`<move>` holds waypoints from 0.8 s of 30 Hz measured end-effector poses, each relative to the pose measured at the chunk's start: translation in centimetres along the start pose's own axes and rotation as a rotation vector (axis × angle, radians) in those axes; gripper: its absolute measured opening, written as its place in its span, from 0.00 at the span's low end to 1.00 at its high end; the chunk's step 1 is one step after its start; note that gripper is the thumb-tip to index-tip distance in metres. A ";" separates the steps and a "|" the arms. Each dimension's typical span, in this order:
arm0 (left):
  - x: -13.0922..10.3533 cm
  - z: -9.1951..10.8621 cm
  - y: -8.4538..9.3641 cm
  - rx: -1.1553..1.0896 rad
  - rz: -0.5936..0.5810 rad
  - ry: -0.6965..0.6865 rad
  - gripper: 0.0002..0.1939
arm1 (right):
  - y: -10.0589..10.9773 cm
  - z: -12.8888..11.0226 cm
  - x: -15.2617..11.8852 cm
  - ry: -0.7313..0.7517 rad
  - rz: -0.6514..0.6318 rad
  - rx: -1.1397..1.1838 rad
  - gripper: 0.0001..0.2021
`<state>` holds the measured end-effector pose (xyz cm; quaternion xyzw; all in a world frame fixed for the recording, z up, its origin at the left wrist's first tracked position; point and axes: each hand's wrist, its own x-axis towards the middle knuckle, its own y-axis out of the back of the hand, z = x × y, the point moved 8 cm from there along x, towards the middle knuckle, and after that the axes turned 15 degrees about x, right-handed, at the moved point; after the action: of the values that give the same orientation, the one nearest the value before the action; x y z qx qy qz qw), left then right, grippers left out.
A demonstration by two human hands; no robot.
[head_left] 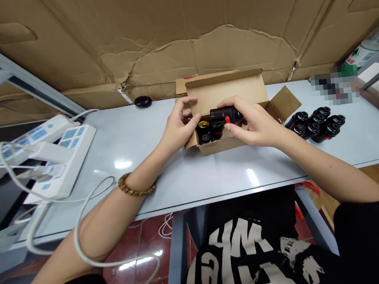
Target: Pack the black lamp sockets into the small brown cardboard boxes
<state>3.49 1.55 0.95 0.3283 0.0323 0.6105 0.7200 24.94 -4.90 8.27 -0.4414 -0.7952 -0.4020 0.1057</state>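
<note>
An open cardboard box sits on the table with its lid raised at the back. My right hand grips a black cylinder with a red tab, held tilted nearly level over the box. At the box's left end, my left hand curls round the wall, its thumb at the inner edge. Inside stand several more black cylinders, one with a gold-coloured ring on top. The right part of the box interior is hidden by my right hand.
Several black cylinders stand grouped on the table to the right. White power strips with loose cables lie at left. A small black oval object rests near the back edge, and a plastic bottle is at the far right.
</note>
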 end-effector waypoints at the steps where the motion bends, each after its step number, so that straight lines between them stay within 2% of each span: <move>1: 0.0 0.1 0.0 0.005 -0.001 -0.001 0.27 | -0.1 0.0 0.0 0.012 -0.010 0.003 0.19; 8: 0.0 0.1 0.1 0.033 0.001 -0.014 0.26 | -0.3 -0.1 -0.1 0.051 -0.021 0.001 0.19; 14: 0.0 0.2 0.1 0.011 0.007 -0.008 0.26 | 0.1 -0.1 0.0 0.008 0.009 0.007 0.21; 20: 0.0 0.6 0.2 0.024 0.008 -0.019 0.27 | 0.2 -0.6 0.0 0.085 0.030 0.012 0.18; 24: 0.0 0.2 0.0 -0.003 -0.006 -0.010 0.28 | 0.2 -0.1 0.0 0.008 0.051 0.011 0.20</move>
<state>3.57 1.45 1.14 0.3300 0.0287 0.6067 0.7226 25.07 -4.88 8.44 -0.4593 -0.7855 -0.3964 0.1215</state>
